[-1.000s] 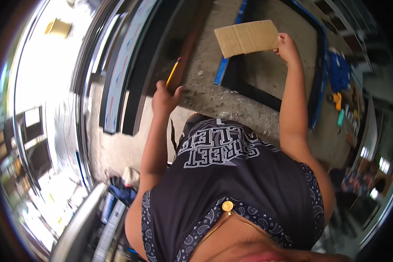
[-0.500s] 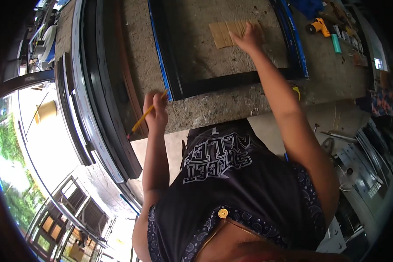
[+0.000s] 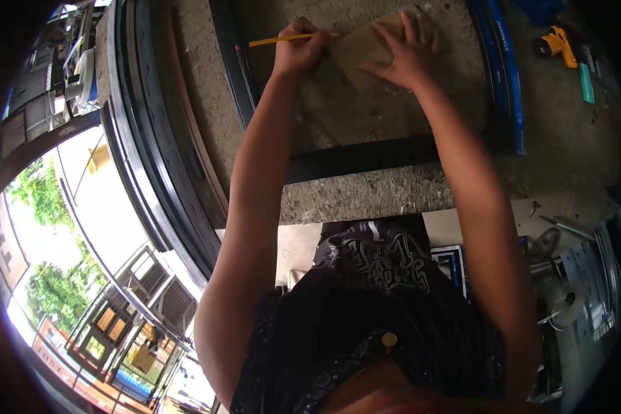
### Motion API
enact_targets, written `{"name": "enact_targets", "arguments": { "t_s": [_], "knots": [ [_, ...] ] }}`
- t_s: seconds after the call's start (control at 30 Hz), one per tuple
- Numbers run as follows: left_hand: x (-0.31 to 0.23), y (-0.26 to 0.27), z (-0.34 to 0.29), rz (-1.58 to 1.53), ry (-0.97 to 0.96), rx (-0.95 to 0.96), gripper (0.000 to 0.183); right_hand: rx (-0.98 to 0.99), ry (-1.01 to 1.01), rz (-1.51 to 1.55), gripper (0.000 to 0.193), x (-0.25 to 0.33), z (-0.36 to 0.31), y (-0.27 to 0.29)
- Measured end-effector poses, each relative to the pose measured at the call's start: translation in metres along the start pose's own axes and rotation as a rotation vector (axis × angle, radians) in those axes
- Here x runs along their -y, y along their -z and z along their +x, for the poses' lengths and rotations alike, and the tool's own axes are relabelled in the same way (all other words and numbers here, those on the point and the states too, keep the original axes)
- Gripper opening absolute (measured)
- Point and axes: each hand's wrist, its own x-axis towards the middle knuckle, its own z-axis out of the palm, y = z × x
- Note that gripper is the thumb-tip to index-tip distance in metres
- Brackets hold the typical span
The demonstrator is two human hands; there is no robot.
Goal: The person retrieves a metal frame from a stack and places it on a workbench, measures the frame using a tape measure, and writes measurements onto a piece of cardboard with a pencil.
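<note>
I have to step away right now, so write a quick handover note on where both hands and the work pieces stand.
Left hand: closed around a yellow pencil, its tip end at the left edge of the cardboard piece.
Right hand: fingers spread, pressing flat on the cardboard piece.
The cardboard lies on the concrete slab, inside a dark frame with a blue rail on its right.
A yellow drill lies apart to the right.
Done: cardboard placed and held down. Any pencil marks are not visible, so marking looks unfinished.
</note>
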Motion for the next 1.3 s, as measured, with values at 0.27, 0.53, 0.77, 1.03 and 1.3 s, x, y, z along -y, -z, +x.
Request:
{"name": "enact_targets", "arguments": {
  "t_s": [0.27, 0.53, 0.77, 1.03, 1.3],
  "knots": [
    [0.006, -0.007, -0.012, 0.426, -0.148, -0.055, 0.03, 0.26, -0.109, 0.014, 0.102, 0.009, 0.009, 0.027],
    [0.01, -0.009, -0.015, 0.348, -0.23, -0.085, 0.021, 0.21, -0.08, -0.017, 0.094, 0.009, 0.012, 0.03],
    [0.013, -0.008, -0.01, 0.23, -0.137, -0.174, 0.019, 0.314, -0.114, 0.012, 0.094, 0.009, 0.014, 0.036],
    [0.015, -0.006, -0.011, 0.391, -0.252, -0.121, 0.022, 0.296, -0.1, 0.006, 0.097, 0.007, 0.013, 0.025],
    [0.015, -0.007, -0.01, 0.408, -0.237, -0.066, 0.024, 0.281, -0.106, 0.018, 0.097, 0.006, 0.011, 0.026]
  ]
}}
